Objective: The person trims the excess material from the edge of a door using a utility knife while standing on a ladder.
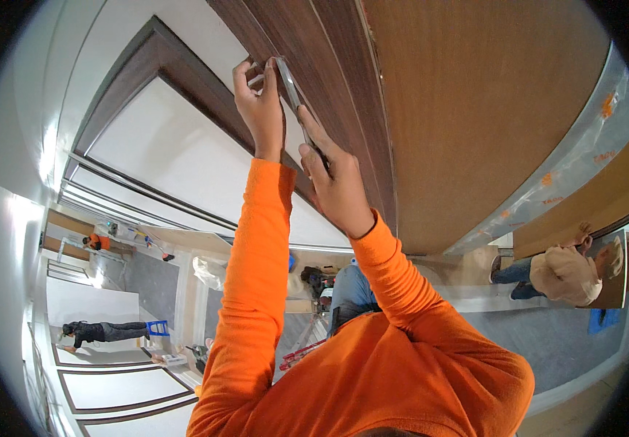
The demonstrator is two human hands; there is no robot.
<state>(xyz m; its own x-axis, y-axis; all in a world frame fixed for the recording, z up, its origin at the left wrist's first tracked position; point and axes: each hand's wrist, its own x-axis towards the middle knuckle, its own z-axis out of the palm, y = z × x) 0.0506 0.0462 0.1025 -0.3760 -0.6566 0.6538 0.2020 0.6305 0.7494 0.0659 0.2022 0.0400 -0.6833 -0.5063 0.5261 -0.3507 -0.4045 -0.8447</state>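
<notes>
My right hand (338, 182) is closed around the lower end of a slim silver metal tool (289, 87), its index finger stretched along it. The tool is long and flat like a blade; its exact kind I cannot make out. At its far tip, my left hand (260, 105) has thumb and fingers curled in a pinch, close against the tip. Something pale shows between those fingers, too small to name. Both hands are raised at dark brown wood-grain trim (329, 65), beside a white panel (176, 138) with a dark frame.
A large brown wood panel (475, 109) rises right of the trim, with a clear plastic strip (548, 186) along its edge. A person in beige (566, 275) stands at right. Another in dark clothes (103, 333) is by a blue step stool (158, 328) at lower left.
</notes>
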